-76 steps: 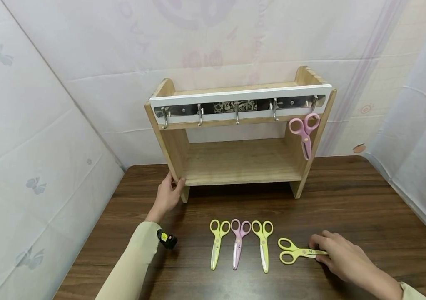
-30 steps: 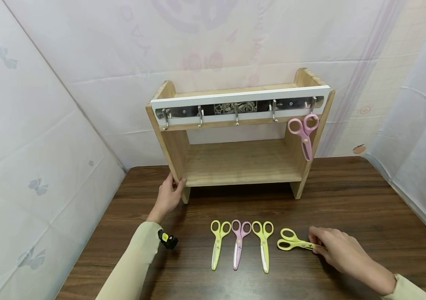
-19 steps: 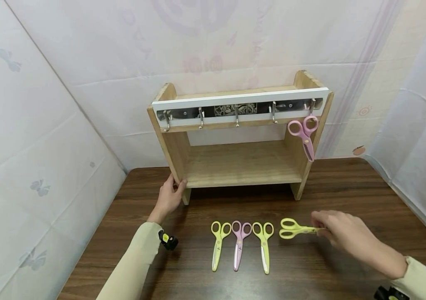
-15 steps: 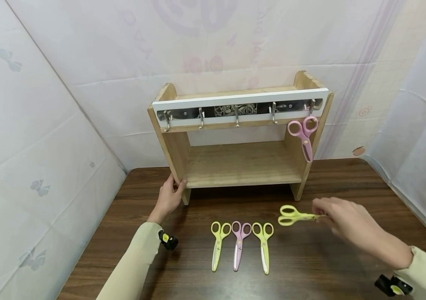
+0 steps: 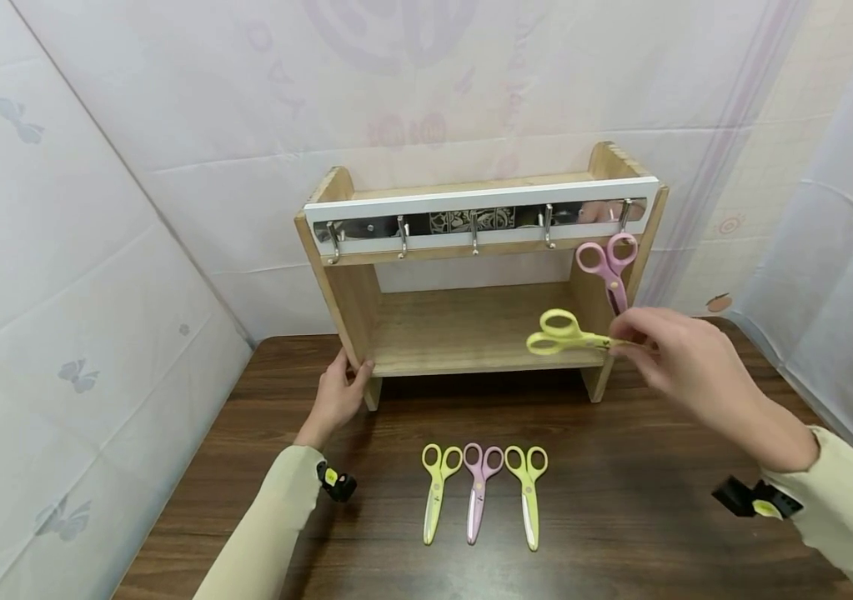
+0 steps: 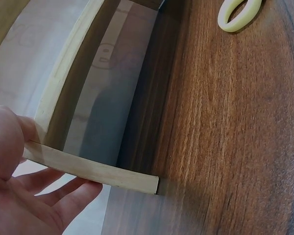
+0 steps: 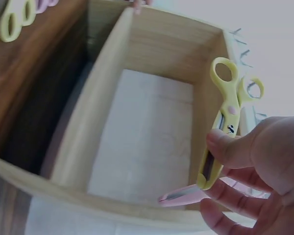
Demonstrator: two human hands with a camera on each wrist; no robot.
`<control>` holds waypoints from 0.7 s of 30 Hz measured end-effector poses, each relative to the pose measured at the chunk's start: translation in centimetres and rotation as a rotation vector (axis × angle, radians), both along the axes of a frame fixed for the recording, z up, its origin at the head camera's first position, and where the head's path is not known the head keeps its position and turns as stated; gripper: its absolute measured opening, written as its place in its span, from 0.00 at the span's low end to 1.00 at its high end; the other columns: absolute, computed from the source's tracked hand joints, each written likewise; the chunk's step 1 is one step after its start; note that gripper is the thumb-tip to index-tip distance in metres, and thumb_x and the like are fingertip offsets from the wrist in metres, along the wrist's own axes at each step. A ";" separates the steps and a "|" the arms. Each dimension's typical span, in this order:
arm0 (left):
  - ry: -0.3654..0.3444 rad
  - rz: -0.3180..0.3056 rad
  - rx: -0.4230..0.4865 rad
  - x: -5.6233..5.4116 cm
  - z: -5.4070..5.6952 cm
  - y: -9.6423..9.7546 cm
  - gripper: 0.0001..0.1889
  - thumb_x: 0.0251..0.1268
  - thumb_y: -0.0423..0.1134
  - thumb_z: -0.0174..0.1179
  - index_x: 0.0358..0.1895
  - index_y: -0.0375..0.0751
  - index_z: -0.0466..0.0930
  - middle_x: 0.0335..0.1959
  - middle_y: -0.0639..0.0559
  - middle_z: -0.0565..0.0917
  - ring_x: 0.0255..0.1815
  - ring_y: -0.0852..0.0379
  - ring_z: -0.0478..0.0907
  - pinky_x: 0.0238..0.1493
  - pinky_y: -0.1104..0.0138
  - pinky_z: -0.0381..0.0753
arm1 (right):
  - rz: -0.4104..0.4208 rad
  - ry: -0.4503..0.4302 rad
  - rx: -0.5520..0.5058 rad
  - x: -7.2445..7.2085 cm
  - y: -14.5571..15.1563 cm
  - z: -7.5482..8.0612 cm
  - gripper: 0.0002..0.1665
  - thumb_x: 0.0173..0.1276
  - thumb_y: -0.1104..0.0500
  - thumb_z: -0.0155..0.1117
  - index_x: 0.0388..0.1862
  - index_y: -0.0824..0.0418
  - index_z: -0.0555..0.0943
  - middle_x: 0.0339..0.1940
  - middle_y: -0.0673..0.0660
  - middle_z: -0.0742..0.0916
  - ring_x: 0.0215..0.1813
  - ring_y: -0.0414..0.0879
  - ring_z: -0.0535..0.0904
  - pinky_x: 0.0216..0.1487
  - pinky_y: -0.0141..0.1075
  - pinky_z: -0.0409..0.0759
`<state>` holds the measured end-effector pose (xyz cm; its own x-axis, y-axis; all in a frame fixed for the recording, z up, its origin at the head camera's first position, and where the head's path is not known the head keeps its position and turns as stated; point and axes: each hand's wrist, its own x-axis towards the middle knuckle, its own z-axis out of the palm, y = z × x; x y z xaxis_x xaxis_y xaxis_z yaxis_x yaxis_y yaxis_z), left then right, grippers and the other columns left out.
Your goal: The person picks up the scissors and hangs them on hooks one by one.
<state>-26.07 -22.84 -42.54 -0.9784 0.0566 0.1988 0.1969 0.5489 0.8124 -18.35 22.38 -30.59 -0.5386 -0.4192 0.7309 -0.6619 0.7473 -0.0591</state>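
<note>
My right hand (image 5: 684, 362) pinches yellow scissors (image 5: 564, 333) by the blades, handle loops pointing left, raised in front of the shelf's right side. In the right wrist view, thumb and fingers close on the blade part of these scissors (image 7: 228, 107). Behind my fingers, pink scissors (image 5: 610, 265) hang from the rightmost hook (image 5: 625, 215); their blade tip is hidden in the head view. My left hand (image 5: 334, 398) grips the lower left side panel of the wooden shelf (image 5: 486, 362), with the thumb in front and the fingers behind, as the left wrist view (image 6: 44, 196) shows.
On the dark wooden table (image 5: 396, 575) lie yellow scissors (image 5: 436, 492), purple scissors (image 5: 478, 492) and another yellow pair (image 5: 527, 492), side by side with loops toward the shelf. Several metal hooks line the white rail (image 5: 434, 202). Patterned cloth (image 5: 193, 92) hangs behind.
My right hand has lifted the yellow scissors off the table and carried them up toward the shelf's right side. My left hand stays on the side panel.
</note>
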 end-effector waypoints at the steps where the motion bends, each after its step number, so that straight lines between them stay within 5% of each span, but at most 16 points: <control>1: 0.001 0.001 0.002 0.0 0.0 0.0 0.27 0.84 0.41 0.50 0.78 0.37 0.59 0.67 0.30 0.73 0.66 0.35 0.76 0.58 0.45 0.83 | 0.010 0.006 -0.018 -0.2 -0.3 0.3 0.19 0.49 0.69 0.83 0.35 0.55 0.83 0.29 0.48 0.86 0.29 0.40 0.80 0.29 0.36 0.78; 9: -0.011 0.007 0.000 0.1 0.0 0.1 0.27 0.84 0.41 0.50 0.78 0.37 0.59 0.68 0.30 0.73 0.66 0.35 0.76 0.58 0.46 0.83 | 0.059 0.019 -0.183 -1.8 -1.9 1.1 0.15 0.52 0.73 0.81 0.34 0.62 0.85 0.29 0.51 0.87 0.28 0.39 0.79 0.32 0.24 0.76; 21: 0.007 0.008 0.008 -0.1 -0.2 0.0 0.27 0.83 0.41 0.51 0.78 0.38 0.60 0.67 0.31 0.74 0.65 0.35 0.77 0.57 0.45 0.84 | -0.025 -0.027 -0.396 -3.2 -3.1 0.6 0.11 0.57 0.69 0.81 0.35 0.65 0.86 0.28 0.54 0.88 0.28 0.34 0.76 0.32 0.21 0.74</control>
